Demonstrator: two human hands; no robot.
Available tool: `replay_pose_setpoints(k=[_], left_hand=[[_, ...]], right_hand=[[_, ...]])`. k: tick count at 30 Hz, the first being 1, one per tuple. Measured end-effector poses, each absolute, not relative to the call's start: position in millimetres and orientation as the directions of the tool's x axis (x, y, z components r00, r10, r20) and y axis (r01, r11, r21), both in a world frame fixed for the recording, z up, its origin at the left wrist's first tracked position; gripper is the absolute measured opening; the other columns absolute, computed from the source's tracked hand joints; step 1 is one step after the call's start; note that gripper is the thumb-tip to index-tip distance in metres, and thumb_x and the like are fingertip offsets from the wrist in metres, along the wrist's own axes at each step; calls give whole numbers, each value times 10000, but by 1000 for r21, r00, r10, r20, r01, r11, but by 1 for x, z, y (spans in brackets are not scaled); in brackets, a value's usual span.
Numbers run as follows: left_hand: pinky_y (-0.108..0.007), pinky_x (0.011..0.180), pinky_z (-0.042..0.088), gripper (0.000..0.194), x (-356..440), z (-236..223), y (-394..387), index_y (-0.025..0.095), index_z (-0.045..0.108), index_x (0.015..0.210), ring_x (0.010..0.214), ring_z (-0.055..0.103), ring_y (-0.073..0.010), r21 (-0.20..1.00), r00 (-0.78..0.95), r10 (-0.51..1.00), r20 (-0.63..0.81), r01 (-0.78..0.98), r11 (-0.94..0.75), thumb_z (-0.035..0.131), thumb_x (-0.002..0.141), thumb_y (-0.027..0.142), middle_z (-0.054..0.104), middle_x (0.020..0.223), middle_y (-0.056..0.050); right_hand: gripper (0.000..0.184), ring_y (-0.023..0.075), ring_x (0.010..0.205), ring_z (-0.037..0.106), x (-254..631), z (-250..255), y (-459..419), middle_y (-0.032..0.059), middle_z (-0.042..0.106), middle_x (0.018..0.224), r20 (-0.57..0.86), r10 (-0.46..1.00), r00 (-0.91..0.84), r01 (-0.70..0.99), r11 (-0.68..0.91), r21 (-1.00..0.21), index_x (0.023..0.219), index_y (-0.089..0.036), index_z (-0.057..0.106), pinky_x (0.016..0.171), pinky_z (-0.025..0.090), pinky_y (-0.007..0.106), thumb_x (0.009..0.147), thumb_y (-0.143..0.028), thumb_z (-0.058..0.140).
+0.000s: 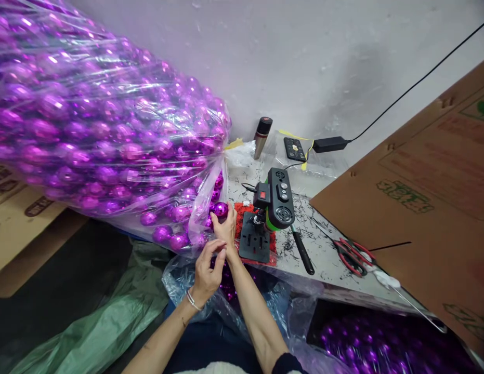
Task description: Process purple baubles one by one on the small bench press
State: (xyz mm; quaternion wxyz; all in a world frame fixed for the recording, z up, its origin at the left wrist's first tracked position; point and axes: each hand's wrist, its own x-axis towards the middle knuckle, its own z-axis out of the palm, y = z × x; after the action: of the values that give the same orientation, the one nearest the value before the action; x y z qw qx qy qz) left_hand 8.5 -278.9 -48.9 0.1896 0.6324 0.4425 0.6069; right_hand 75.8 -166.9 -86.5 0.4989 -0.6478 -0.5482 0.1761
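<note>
At the mouth of a big clear plastic bag (120,119) full of shiny purple balls, my right hand (226,228) has its thumb and fingers around one purple bauble (220,209). My left hand (208,265), with a bracelet at the wrist, is beside my right wrist. Its fingers curl toward the thumb; anything between them is too small to make out. Just right of my hands stands a small black tabletop machine (281,197) with a red switch and a flat slotted base plate (254,241), resting on a red mat (273,249).
A flask (262,137), phone (295,149) and black power adapter (331,144) are near the wall. Red-handled scissors (353,254) and a hooked metal rod (417,309) lie right, beside a large carton (421,208). Black scraps litter the table (296,249). More purple balls (374,343) are below.
</note>
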Motion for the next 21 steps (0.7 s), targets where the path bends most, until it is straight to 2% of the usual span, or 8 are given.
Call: replay_pose_setpoints(k=[4,7,9,11,14,17,19,21], left_hand=[[-300,832,646,245,13,-63,-291,217,718,1180,904,768,-178,899,-225,878,422,231,-373,591,1073,398,772,1059,-73],[-321,842,642,343,15,-68,-295,213,695,1242,942,748,-194,930,-347,870,351,235,-282,639,1037,482,736,1100,-89],[-380,956,628,418,15,-66,-294,223,703,1273,1080,731,-233,929,-323,885,337,269,-255,691,990,529,715,1192,-109],[-439,1083,581,454,14,-61,-292,237,723,1282,1235,693,-275,939,-194,939,283,257,-230,719,958,555,703,1291,-122],[-438,1075,594,508,9,-52,-285,232,729,1304,1226,719,-287,983,99,988,118,129,-131,738,931,577,718,1360,-131],[-438,1037,620,615,2,-48,-276,223,703,1381,1152,759,-293,995,340,940,-17,94,-16,777,892,587,733,1393,-138],[-471,1104,586,678,1,-48,-273,228,670,1450,1223,740,-316,989,440,897,-48,144,-18,789,882,579,725,1427,-134],[-502,1189,520,744,4,-51,-274,240,605,1531,1365,666,-337,979,500,865,-30,189,-76,791,886,559,674,1512,-132]], right_hand=[[728,273,1361,611,83,-74,-198,159,643,1434,204,888,413,256,102,-961,1493,-207,538,1171,502,447,893,-584,702],[688,252,1265,673,90,-66,-242,119,694,1397,-26,930,366,-111,16,-994,1414,-213,607,1138,523,425,883,-642,690],[657,240,1178,706,96,-65,-272,102,748,1307,-172,940,296,-276,-88,-957,1341,-207,662,1072,554,394,870,-663,701],[650,233,1108,722,104,-66,-295,93,776,1234,-270,920,286,-366,-155,-918,1272,-203,700,1015,573,371,843,-691,719],[649,227,1052,731,120,-65,-315,84,797,1176,-312,901,302,-371,-191,-909,1218,-203,730,990,574,359,841,-731,699],[634,230,995,729,139,-59,-323,69,822,1078,-281,913,296,-224,-220,-949,1136,-205,777,949,572,345,838,-758,688],[629,229,946,721,149,-55,-325,53,830,998,-280,904,322,-152,-243,-958,1070,-210,803,916,574,340,811,-776,709],[648,226,899,720,155,-52,-326,47,826,930,-325,877,352,-207,-266,-941,1029,-206,812,878,585,340,799,-802,705]])
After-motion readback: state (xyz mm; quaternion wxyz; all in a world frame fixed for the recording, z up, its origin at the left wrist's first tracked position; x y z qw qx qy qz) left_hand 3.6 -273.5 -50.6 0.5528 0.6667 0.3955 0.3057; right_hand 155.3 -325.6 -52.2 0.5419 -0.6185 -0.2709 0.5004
